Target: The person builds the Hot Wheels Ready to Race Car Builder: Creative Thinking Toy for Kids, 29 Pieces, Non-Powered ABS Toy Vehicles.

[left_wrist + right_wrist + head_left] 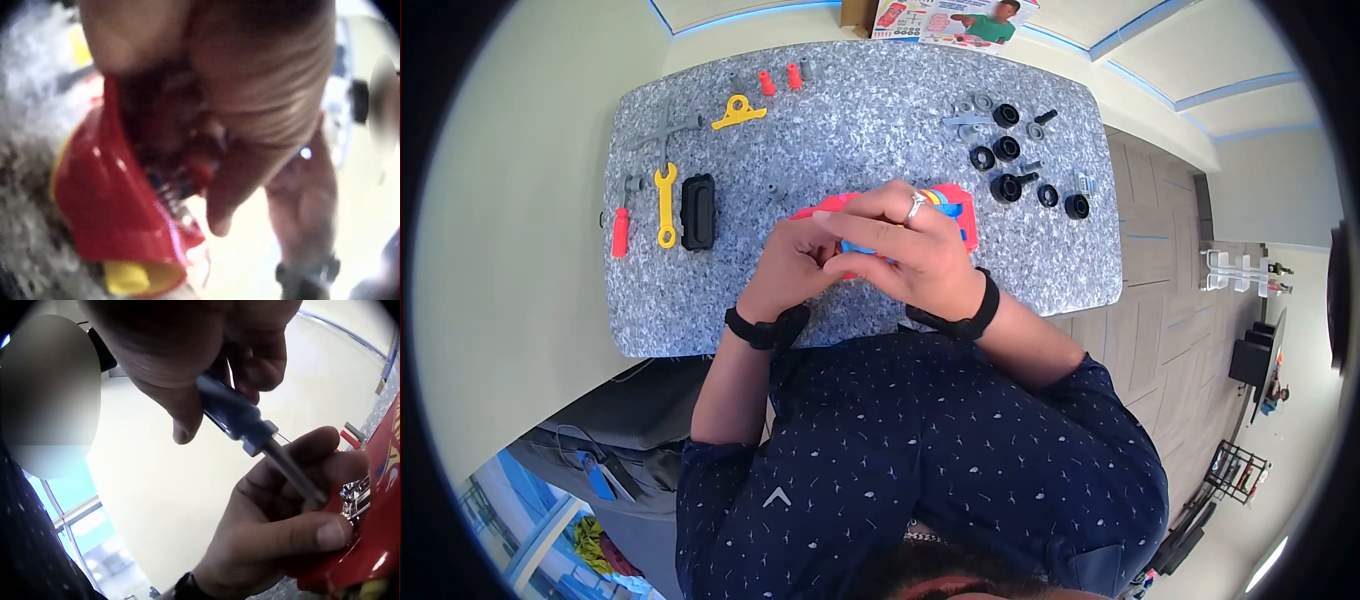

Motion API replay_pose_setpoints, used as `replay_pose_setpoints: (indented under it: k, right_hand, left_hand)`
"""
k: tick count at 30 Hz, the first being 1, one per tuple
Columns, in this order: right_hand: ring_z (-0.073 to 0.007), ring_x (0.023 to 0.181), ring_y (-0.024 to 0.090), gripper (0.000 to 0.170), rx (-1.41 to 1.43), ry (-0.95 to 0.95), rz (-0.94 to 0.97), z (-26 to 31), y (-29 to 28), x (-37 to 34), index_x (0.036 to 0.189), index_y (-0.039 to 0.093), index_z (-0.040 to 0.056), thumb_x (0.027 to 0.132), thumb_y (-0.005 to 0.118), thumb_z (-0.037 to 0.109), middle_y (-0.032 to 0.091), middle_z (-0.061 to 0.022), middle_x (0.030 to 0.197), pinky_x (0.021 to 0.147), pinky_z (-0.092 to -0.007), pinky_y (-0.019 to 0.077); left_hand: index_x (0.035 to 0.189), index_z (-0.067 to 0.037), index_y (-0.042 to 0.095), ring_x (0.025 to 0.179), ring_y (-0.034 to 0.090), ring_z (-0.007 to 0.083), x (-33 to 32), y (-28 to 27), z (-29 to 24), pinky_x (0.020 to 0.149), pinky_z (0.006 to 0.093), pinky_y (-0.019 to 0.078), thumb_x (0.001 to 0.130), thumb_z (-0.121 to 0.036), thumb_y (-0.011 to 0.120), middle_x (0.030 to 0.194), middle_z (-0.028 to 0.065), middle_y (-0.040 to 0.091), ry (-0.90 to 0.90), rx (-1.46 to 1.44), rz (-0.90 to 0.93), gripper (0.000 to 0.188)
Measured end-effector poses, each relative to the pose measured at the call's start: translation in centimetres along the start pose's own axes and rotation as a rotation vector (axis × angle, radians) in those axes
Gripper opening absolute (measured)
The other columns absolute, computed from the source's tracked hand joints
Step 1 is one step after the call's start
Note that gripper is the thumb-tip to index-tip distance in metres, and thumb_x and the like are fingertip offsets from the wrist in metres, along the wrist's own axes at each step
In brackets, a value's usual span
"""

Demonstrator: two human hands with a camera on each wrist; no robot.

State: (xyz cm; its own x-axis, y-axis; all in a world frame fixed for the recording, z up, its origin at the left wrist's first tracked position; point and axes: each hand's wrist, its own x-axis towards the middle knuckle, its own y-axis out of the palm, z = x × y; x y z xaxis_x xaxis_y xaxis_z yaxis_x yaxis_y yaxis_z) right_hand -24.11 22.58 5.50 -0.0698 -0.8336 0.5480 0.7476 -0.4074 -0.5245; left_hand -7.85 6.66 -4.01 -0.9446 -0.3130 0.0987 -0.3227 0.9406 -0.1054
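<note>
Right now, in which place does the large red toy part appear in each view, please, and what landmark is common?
Head: large red toy part near the middle, partly covered by the left hand and right hand.
Left wrist: left of centre, towards the bottom.
Right wrist: at the right edge, lower half, cut off by the frame.
Shared landmark: the left hand, close to the part in all three.
</note>
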Motion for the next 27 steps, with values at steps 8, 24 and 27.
replay_pose_setpoints:
  k: [8, 24, 27]
  right_hand:
    - [-0.0347, 0.129, 0.075, 0.049, 0.076, 0.064, 0.068, 0.7, -0.5, 0.0, 0.143, 0.077, 0.0016, 0.095, 0.087, 0.008, 0.076, -0.015, 0.145, 0.108, -0.0442, 0.0605]
    - [-0.0324, 0.11, 0.08, 0.045, 0.038, 0.029, -0.133, 0.6, 1.2, -0.4, 0.137, 0.078, 0.0021, 0.093, 0.09, 0.008, 0.08, -0.0144, 0.125, 0.096, -0.0409, 0.0645]
    - [-0.0328, 0.114, 0.08, 0.045, 0.062, -0.014, -0.116, 0.8, 1.6, -0.5, 0.136, 0.078, 0.0022, 0.093, 0.09, 0.007, 0.079, -0.0157, 0.131, 0.096, -0.0411, 0.0653]
  left_hand:
    - [0.101, -0.004, 0.077, 0.065, 0.044, 0.0074, 0.4, 0.7, -1.2, 0.058, 0.031, 0.0359, 0.087, -0.025, 0.101, 0.069, -0.0046, 0.049, 0.015, 0.09, -0.081, 0.035]
    - [0.109, -0.006, 0.081, 0.069, 0.05, 0.0058, 0.2, 0.3, -0.2, 0.061, 0.0303, 0.041, 0.09, -0.015, 0.096, 0.076, -0.0024, 0.061, 0.053, 0.042, -0.01, 0.027]
    - [0.11, -0.005, 0.081, 0.074, 0.058, 0.0078, 0.5, 0.4, 0.4, 0.065, 0.0317, 0.048, 0.088, -0.016, 0.097, 0.08, -0.0004, 0.068, 0.108, 0.092, -0.034, 0.03]
